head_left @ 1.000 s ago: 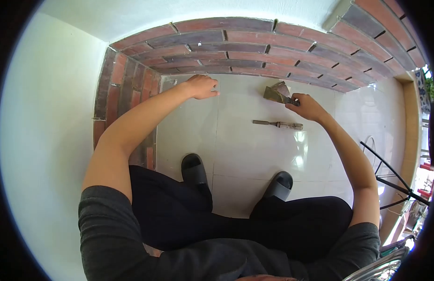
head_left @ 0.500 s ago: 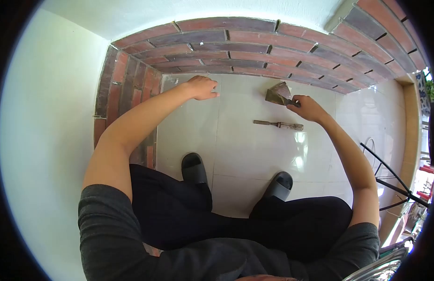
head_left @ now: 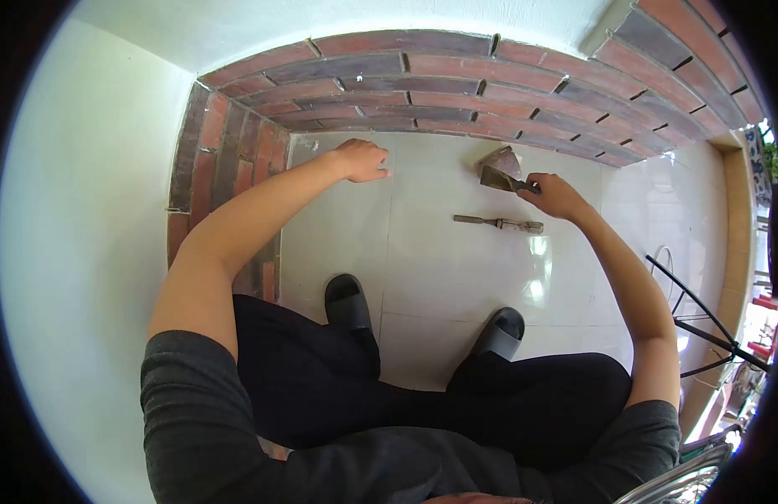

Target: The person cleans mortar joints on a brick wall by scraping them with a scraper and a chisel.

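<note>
My right hand (head_left: pixel 555 196) is closed around the dark handle of a putty knife (head_left: pixel 496 179), its wide blade pointing left, low over the tiles. Just behind that blade shows a flat brownish piece (head_left: pixel 506 158) with a slanted edge, partly covered by it. Below the hand, a worn chisel (head_left: pixel 498 223) with a wooden handle lies flat on the floor, blade to the left. My left hand (head_left: pixel 362 160) hangs near the back brick wall, fingers loosely bent and the thumb apart, nothing visible in it.
Glossy pale tiles (head_left: pixel 439 277) make up the floor. Low brick walls run along the back (head_left: pixel 444 88) and left (head_left: pixel 225 134). Grey slippers (head_left: pixel 349 302) are on my feet. A black metal stand (head_left: pixel 700 332) is at the right, near a wooden frame (head_left: pixel 736 193).
The putty knife's blade has shifted slightly right and down and changed its tilt with my right hand. My left hand has hardly moved, and the chisel lies where it was.
</note>
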The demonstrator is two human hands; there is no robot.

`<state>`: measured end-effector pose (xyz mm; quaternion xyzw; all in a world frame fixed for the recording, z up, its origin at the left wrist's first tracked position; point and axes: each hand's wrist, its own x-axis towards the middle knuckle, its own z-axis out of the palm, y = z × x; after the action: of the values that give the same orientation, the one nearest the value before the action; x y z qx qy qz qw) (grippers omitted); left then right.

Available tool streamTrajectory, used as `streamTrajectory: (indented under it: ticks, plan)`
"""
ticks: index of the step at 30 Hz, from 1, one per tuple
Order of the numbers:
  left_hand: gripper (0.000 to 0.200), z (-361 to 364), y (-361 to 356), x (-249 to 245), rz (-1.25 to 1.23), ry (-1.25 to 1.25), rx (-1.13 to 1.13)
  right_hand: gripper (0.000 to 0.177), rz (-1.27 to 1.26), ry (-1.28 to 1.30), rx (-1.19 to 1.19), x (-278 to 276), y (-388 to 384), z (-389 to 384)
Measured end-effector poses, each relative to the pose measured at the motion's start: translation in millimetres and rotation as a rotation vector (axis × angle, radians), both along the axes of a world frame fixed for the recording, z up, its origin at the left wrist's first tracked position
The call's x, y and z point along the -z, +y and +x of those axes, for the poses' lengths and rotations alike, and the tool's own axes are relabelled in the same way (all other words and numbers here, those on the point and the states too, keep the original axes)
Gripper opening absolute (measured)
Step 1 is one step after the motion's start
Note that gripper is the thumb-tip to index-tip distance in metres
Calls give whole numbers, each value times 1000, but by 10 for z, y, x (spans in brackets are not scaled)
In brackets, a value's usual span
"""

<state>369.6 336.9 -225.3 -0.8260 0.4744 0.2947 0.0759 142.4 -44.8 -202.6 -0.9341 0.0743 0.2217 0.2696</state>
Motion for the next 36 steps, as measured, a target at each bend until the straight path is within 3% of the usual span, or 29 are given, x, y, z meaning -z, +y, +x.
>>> streamTrajectory:
  ticks: [24,28,32,36]
  plan:
    - [50,-44,-2,26,30,12,12,42,-20,25,-22,87,-22,-7]
    - [45,-32,-1,81,36,33,3,41,-27,25,-22,100,-25,-6]
    - [19,-21,19,147,-206,-92,108,40,-27,16,-25,125,-45,-18]
    - [12,-75,-85,20,-325,-110,55,39,-29,32,-15,113,-47,-19]
